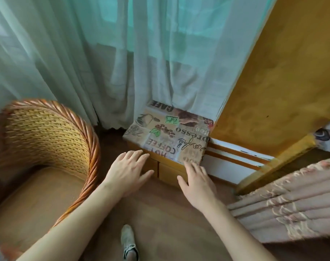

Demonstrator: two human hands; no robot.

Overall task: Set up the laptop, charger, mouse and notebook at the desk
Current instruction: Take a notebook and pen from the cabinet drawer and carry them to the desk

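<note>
Both the left hand [127, 169] and right hand [197, 180] reach out open and empty toward the cloth-covered desk [169, 132] just beyond them, with no laptop, charger, mouse or notebook visible, so setup seems unstarted.

Small wooden desk [169, 173] w/ drawers, by curtain; coffee-print cloth [171, 134] covers top.

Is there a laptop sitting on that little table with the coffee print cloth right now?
No, the coffee-print cloth on the small wooden table lies bare, and both the left hand and right hand are open and hold nothing.
</note>
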